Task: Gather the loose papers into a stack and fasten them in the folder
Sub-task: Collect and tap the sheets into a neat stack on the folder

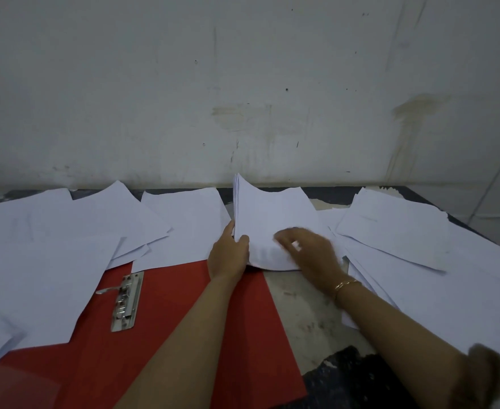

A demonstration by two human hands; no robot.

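Note:
An open red folder (183, 329) lies flat in front of me, its metal clip (126, 302) near its left side. Just beyond the folder's far edge, my left hand (228, 255) grips the left edge of a curved stack of white papers (272, 214) that stands partly raised. My right hand (310, 249), blurred, rests with spread fingers on the stack's lower right part. Loose white sheets (45, 231) cover the folder's left side and the table to the left. More loose sheets (414, 240) lie spread on the right.
The worn table top (310, 314) shows bare between the folder and the right-hand sheets, with dark peeled patches near the front. A stained grey wall (242, 84) rises directly behind the table. A gold bracelet (346, 284) sits on my right wrist.

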